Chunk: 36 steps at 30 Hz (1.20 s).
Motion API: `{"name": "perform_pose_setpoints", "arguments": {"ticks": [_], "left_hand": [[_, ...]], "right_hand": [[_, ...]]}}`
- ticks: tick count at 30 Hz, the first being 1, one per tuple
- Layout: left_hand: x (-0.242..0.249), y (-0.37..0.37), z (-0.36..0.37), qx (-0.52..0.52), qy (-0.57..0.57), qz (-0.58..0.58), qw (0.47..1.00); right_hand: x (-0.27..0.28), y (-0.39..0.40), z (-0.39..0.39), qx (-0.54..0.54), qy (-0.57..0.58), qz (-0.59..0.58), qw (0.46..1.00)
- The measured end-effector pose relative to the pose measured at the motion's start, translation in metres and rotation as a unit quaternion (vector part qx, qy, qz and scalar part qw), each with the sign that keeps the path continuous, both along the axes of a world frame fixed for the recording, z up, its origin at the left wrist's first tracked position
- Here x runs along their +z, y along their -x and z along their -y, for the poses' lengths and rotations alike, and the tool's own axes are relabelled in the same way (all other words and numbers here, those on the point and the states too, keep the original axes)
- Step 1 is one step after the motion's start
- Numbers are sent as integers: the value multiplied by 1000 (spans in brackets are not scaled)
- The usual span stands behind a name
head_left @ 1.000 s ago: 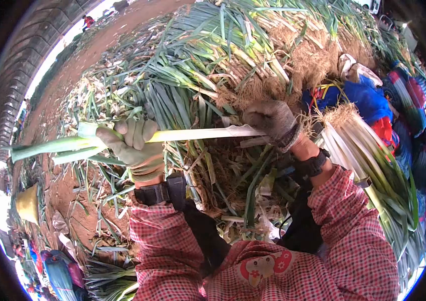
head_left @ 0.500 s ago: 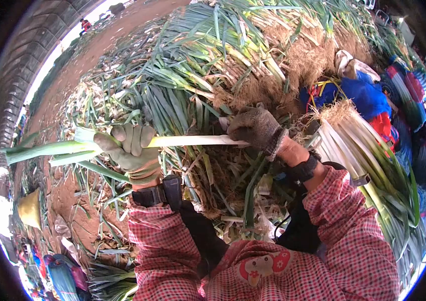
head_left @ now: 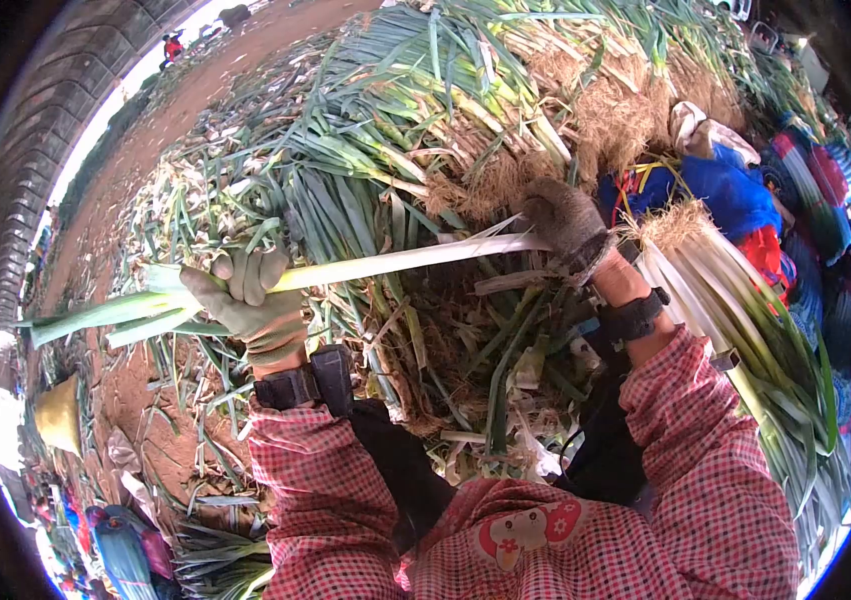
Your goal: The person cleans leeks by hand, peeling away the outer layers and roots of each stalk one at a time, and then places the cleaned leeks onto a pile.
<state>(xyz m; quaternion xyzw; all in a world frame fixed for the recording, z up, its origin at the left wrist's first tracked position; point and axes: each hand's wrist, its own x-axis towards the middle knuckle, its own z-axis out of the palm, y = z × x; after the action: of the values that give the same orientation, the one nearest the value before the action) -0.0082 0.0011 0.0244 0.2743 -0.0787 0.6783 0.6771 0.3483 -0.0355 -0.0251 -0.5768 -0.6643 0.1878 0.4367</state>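
Observation:
A long leek [head_left: 405,262] stretches almost level before me, its white stem to the right and its green leaves to the left. My left hand [head_left: 245,300], in a light work glove, is closed around it where the stem turns green. My right hand [head_left: 567,225], in a dark dirty glove, is closed at the white end and covers the tip. Thin pale strands stick up from the stem beside the right hand. Peeled skins and leaves [head_left: 485,350] lie in a heap beneath the leek.
A tied bundle of leeks [head_left: 725,290] with roots upward stands at my right. Beyond my hands lies a big pile of leeks [head_left: 375,110] with bushy roots [head_left: 595,120]. Blue sacking [head_left: 735,190] is at the right, and a yellow bag [head_left: 59,416] rests on the soil at the left.
My right hand has moved right and up along with the leek's white end, so the leek now tilts upward to the right. My left hand shifted slightly left and still grips it.

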Motion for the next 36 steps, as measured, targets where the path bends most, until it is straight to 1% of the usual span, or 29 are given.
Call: {"name": "perform_pose_setpoints", "arguments": {"ticks": [2,3,5,6,7,9,11,12,13,14,15,16,17,18,20,21,23,24,25,26,27,28,29,30,31,32,33,35,36], "left_hand": [[-1,2,1,22,23,5,999],[-1,3,1,32,40,9,999],[-1,6,2,41,58,13,997],[-2,8,2,43,57,8,997],[-2,10,1,44,56,4,997],[0,16,2,33,52,10,998],[-1,24,1,22,48,17,998],[1,25,2,59,53,-2,997],[1,26,3,96,58,-21,993],[1,27,6,111,55,-20,992],[2,28,7,111,55,-20,992],[2,28,7,107,53,-25,992],[1,28,8,104,52,-31,993],[2,27,10,104,53,-32,993],[6,23,15,120,62,-58,989],[4,27,13,120,62,-59,989],[-3,42,7,35,39,-27,998],[-2,45,8,36,39,-27,998],[-1,48,8,40,36,-26,998],[0,51,10,44,33,-26,998],[1,53,11,45,32,-26,998],[1,55,13,60,43,-14,997],[1,58,15,75,53,-2,996],[2,60,15,78,58,1,995],[1,64,16,78,59,1,995],[1,68,15,69,61,3,996],[2,70,16,61,63,6,996],[3,72,20,62,68,15,996],[2,75,21,59,64,20,996]], "right_hand": [[-4,-10,2,-38,-36,-6,999],[-1,-13,2,-38,-37,-6,999],[3,-20,3,-73,-52,81,993],[4,-20,2,-91,-10,13,996],[4,-23,1,-91,-10,13,996],[-1,-39,1,-107,-90,144,980],[-13,-62,-8,-98,-117,162,975],[-14,-68,-10,-146,-39,38,988],[-15,-74,-13,-190,40,-88,977],[-16,-80,-15,-147,29,18,989],[-5,-69,-5,-146,29,18,989],[17,-46,16,-45,59,-332,940],[32,-26,29,63,82,-637,764],[36,-15,32,62,83,-638,763],[39,-2,35,103,110,-721,676],[34,-11,31,102,110,-722,676],[18,-34,21,349,135,-612,696],[29,-30,26,273,102,-541,789],[27,-27,25,274,102,-540,789],[23,-26,23,199,17,-358,912],[24,-22,23,110,-70,-155,979],[30,-18,33,102,-49,-80,990],[28,-21,35,102,-49,-79,990],[25,-27,37,116,-42,90,988],[20,-30,38,128,-33,256,958],[15,-30,37,116,4,279,953],[8,-33,36,117,5,278,953],[-2,-42,36,64,45,212,974],[-3,-39,37,53,30,90,994]]}}
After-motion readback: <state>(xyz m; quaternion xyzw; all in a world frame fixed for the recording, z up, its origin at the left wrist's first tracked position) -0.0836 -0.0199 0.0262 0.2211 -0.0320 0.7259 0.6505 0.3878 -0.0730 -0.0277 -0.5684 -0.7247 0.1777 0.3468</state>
